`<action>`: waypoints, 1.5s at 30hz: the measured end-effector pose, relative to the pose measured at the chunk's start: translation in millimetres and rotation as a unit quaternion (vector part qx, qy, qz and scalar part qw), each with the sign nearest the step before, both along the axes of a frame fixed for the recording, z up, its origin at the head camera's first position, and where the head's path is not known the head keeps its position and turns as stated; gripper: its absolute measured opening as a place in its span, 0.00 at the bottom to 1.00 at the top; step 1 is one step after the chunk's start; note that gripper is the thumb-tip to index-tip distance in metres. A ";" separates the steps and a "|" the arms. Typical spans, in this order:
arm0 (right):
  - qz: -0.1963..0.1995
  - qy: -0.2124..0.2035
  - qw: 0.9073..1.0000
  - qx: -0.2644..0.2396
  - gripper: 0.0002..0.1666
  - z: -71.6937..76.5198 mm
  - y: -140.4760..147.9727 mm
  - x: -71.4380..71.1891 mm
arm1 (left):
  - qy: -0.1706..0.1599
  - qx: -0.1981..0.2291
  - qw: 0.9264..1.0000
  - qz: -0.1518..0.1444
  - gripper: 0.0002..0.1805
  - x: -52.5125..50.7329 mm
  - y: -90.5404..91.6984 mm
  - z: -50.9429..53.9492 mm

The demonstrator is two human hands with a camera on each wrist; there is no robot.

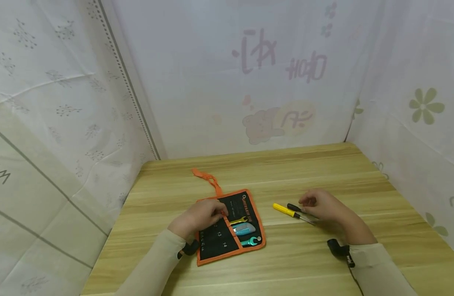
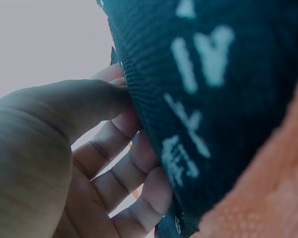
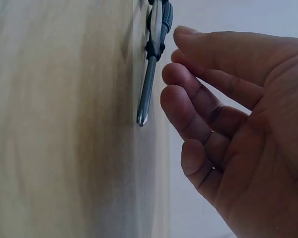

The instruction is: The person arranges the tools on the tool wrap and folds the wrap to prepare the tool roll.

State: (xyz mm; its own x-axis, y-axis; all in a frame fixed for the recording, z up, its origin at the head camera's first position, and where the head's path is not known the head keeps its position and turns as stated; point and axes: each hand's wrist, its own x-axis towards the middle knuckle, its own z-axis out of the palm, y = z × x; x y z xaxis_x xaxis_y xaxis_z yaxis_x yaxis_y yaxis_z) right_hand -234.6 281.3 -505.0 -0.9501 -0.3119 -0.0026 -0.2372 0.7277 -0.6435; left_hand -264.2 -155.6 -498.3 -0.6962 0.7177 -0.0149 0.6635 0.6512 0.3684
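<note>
A black tool pouch (image 1: 213,241) with orange edging lies spread on the table. My left hand (image 1: 201,216) pinches the orange-trimmed edge of its pocket; in the left wrist view the thumb and fingers meet at the dark fabric (image 2: 198,119). In the pocket sit a yellow wrench (image 1: 238,221), a light-blue utility knife (image 1: 245,229) and a teal wrench (image 1: 251,241). To the right, a yellow-handled screwdriver (image 1: 284,209) lies beside a black-handled one (image 1: 294,208). My right hand (image 1: 324,205), fingers loosely bent, hovers just beside them, apart from the screwdriver shaft (image 3: 148,89) in the right wrist view.
The wooden table (image 1: 304,263) carries the pouch and screwdrivers. An orange tie strap (image 1: 208,177) trails from the pouch toward the back. Printed curtains (image 1: 197,82) hang behind and on both sides. A small black camera (image 1: 337,248) sits on the right wrist.
</note>
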 end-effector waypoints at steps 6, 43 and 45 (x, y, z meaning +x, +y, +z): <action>0.007 -0.021 1.000 -0.004 0.09 -4.3 6.9 0.3 | 0.012 -0.007 1.000 -0.002 0.07 0.3 1.0 -0.3; -0.015 -0.048 0.999 -0.008 0.05 -2.9 -0.5 6.3 | 0.023 0.020 0.999 0.015 0.04 4.0 -0.7 -4.9; -0.012 -0.046 0.999 -0.003 0.04 -2.7 0.0 5.7 | 0.017 0.022 0.999 0.018 0.04 4.0 -1.2 -5.0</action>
State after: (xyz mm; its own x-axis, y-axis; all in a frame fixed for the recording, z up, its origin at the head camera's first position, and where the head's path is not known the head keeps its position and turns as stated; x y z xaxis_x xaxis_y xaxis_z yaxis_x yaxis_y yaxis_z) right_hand -228.9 281.3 -507.7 -0.9534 -0.2884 -0.0882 -0.1586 0.7282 -0.6667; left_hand -260.2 -156.8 -503.3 -0.7205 0.6923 0.0407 0.6533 0.6578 0.3750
